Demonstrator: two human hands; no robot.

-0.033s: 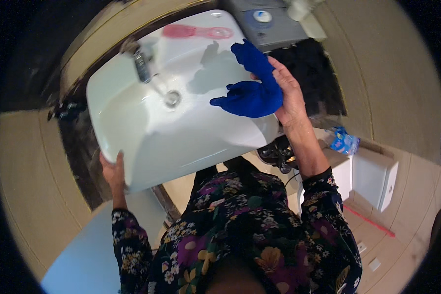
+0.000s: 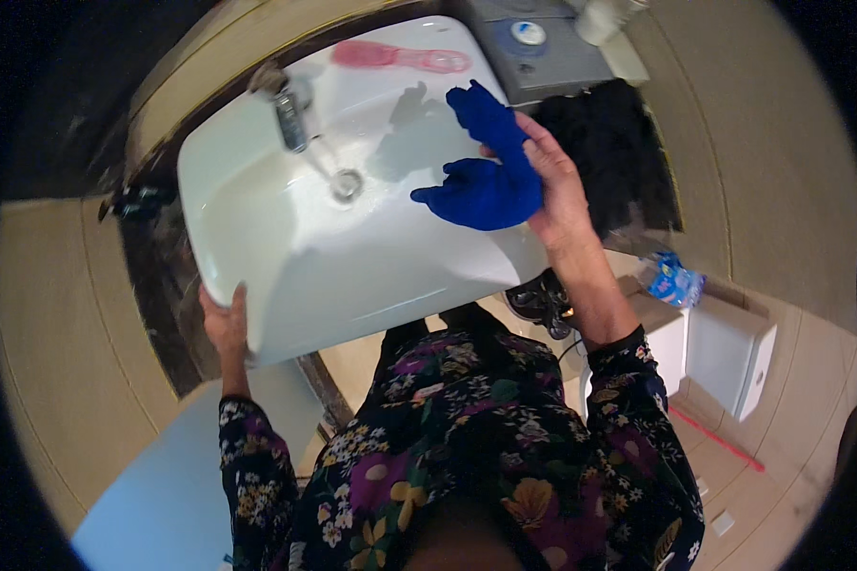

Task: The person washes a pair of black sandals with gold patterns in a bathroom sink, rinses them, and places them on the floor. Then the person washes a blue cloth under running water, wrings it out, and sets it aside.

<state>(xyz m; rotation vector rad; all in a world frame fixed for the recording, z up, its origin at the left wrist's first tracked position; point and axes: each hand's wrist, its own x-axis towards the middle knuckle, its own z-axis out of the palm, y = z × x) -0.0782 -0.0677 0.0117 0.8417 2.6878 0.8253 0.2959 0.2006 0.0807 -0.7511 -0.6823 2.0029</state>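
A crumpled blue cloth (image 2: 490, 186) hangs over the right side of a white sink (image 2: 352, 295), its two ends drooping toward the left. My right hand (image 2: 557, 186) holds it, thumb on top and the other fingers mostly hidden beneath. At the near left corner of the basin, my left hand (image 2: 226, 324) grips the rim, with the thumb on top and fingers along the outer side. A metal faucet (image 2: 290, 119) points toward the drain (image 2: 347, 185). The cloth casts a shadow on the basin.
A pink brush-like thing (image 2: 400, 57) lies on the far rim. Beyond the right side are a grey box (image 2: 552, 62) with a round white-and-blue item and a dark furry cloth (image 2: 619, 157). Lower right, a blue packet (image 2: 674, 281) rests near a white cabinet (image 2: 728, 352).
The view has shifted slightly, so the sink sits a little farther right. Against the basin, my right hand and the blue cloth are slightly farther left. Both grips stay the same.
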